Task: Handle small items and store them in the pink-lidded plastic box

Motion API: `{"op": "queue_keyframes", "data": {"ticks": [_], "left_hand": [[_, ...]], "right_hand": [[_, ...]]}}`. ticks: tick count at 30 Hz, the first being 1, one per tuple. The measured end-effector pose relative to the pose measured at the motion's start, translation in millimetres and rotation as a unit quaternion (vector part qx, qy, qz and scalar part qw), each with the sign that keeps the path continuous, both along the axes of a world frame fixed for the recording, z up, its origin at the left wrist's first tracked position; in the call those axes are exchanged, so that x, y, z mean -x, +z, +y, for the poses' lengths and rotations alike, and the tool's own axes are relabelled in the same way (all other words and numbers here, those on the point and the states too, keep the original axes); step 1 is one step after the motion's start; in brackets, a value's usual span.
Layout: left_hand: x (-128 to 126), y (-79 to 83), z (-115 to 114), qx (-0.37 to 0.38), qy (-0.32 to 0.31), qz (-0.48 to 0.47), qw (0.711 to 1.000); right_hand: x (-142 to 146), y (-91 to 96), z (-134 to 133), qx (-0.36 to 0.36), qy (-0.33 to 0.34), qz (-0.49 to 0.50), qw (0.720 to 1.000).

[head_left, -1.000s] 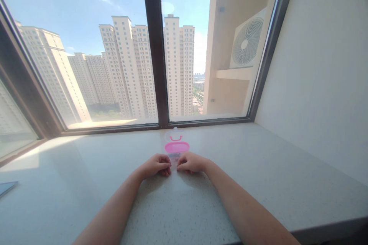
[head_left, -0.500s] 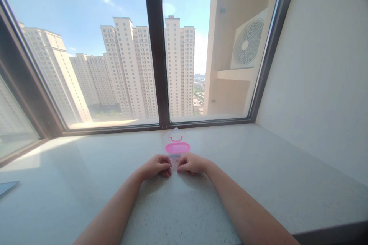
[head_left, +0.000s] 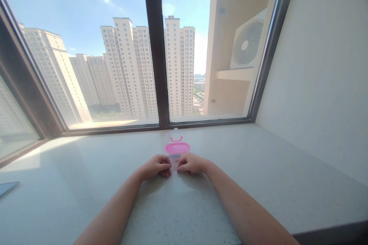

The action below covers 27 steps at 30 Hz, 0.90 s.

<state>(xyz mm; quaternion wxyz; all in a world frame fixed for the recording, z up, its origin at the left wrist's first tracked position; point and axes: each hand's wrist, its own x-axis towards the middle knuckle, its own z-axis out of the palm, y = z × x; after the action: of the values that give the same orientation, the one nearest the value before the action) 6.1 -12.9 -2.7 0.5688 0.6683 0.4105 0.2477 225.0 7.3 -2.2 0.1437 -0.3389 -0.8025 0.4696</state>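
My left hand rests on the pale speckled windowsill with its fingers curled in and nothing visible in them. Opposite it, across a narrow gap, my right hand is curled the same way, also with nothing visible in it. Just beyond both hands stands a small clear plastic box with a pink rim. Its clear lid with a pink handle is raised at the back, towards the window. Something dark shows through the box's front wall, too small to name, and my hands partly hide its lower part.
A dark window frame rises behind the box, with tall buildings and an outdoor air-conditioning unit beyond the glass. A white wall bounds the sill on the right. At the far left edge lies a flat bluish object, partly cut off.
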Motion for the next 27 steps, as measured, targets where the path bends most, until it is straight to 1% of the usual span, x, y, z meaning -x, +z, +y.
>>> {"op": "queue_keyframes", "data": {"ticks": [15, 21, 27], "left_hand": [[0.5, -1.6, 0.7, 0.001, 0.002, 0.0, 1.0], [-0.2, 0.0, -0.6, 0.003, 0.006, 0.001, 1.0], [0.0, 0.1, -0.8, 0.003, 0.004, 0.003, 1.0]], "right_hand": [[-0.5, -0.1, -0.4, 0.004, -0.004, -0.005, 1.0], [-0.4, 2.3, -1.9, 0.008, -0.004, -0.009, 1.0], [0.0, 0.6, -0.6, 0.006, -0.004, -0.006, 1.0]]}}
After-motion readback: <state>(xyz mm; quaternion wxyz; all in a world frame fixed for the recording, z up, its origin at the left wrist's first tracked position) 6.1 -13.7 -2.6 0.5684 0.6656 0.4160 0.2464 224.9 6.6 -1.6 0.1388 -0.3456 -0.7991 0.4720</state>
